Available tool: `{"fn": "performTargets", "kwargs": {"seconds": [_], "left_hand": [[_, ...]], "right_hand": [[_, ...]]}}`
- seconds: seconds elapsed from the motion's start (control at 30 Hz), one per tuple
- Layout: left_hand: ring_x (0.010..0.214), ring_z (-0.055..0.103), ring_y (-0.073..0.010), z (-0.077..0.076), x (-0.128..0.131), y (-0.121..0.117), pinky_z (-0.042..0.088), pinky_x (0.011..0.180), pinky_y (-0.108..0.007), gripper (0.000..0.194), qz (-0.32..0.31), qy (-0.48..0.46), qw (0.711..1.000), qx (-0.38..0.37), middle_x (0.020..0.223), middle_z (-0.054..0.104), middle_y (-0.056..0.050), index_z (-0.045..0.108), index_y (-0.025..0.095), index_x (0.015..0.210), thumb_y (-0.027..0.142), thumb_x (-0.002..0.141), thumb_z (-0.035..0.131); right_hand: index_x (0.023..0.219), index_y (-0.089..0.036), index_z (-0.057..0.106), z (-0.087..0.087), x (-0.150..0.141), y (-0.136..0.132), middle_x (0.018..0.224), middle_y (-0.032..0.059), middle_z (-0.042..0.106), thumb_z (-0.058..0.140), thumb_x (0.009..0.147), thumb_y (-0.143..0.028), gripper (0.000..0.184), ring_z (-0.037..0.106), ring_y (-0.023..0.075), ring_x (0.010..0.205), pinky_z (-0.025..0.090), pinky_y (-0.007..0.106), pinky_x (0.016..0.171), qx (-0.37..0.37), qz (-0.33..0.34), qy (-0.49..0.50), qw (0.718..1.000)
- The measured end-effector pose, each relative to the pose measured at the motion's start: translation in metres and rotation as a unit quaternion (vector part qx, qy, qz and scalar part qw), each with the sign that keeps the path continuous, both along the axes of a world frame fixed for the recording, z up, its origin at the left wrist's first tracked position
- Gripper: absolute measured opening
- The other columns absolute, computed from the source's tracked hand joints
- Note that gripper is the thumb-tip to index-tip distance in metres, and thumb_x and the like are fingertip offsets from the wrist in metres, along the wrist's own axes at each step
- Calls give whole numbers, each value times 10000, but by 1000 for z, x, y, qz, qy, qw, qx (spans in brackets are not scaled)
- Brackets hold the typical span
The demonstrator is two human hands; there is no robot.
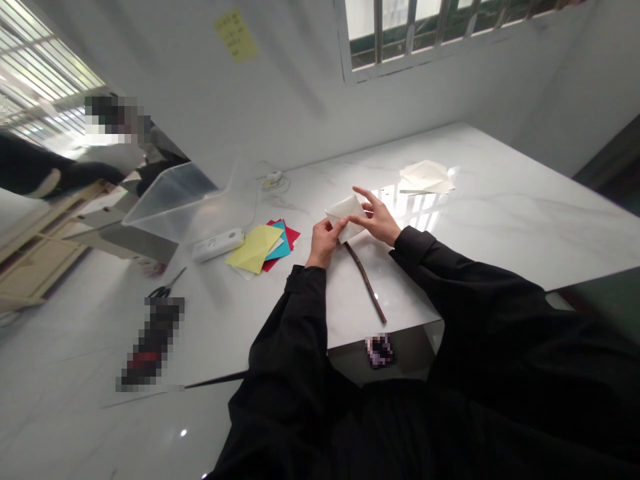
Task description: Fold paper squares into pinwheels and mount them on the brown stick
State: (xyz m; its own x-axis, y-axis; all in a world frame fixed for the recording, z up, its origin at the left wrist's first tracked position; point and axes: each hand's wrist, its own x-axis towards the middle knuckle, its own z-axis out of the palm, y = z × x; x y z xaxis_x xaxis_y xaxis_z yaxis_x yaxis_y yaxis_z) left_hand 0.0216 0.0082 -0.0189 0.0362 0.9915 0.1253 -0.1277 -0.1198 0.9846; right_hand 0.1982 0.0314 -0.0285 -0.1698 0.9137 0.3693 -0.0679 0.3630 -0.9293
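My left hand (324,243) grips the near edge of a folded white paper (345,217), and my right hand (377,215) pinches its right side between thumb and fingertips. Both black sleeves reach in from the bottom of the view. Just below the paper, a thin brown stick (366,283) lies on the white marble table (525,220), close to my left wrist. Farther back on the right rests a second folded white paper (425,178), out of reach of my fingers.
Left of my hands lie yellow, teal and red paper sheets (260,250), a white power strip (217,245) and a clear plastic bin (175,203). Scissors (167,285) and a pixelated object (153,343) lie nearer the left. A person (113,127) stands at upper left.
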Motion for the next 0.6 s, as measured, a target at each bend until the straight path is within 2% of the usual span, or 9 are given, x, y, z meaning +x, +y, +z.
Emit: {"fn": "performTargets", "kwargs": {"seconds": [0.1,0.23,0.37,0.6], "left_hand": [[852,732,-232,1,0,-1,561,776,-319,585,6,7,1000,1,910,812,-101,819,117,975,584,650,954],[832,726,-229,2,0,-2,566,771,-322,593,16,12,1000,-1,883,810,-99,822,115,959,591,634,963],[825,731,-230,0,0,-1,563,769,-321,614,21,12,1000,-4,877,809,-105,820,108,957,593,613,973],[849,739,-237,-1,0,0,577,804,-335,613,22,7,1000,-3,887,814,-101,817,117,944,600,600,974]], "right_hand": [[1538,-241,479,-2,0,1,1032,85,778,881,767,-625,951,741,301,956,647,469,896,-9,11,8,1000],[1354,-235,573,-4,-1,4,1029,77,776,876,763,-622,769,748,284,927,650,451,866,-7,13,8,1000],[1165,-232,602,-5,-2,4,1008,70,769,863,771,-594,596,745,272,927,642,439,854,-5,7,3,1000],[1034,-225,625,4,-4,-2,952,66,745,841,791,-541,454,708,268,952,615,397,829,-3,-22,-26,999]]}}
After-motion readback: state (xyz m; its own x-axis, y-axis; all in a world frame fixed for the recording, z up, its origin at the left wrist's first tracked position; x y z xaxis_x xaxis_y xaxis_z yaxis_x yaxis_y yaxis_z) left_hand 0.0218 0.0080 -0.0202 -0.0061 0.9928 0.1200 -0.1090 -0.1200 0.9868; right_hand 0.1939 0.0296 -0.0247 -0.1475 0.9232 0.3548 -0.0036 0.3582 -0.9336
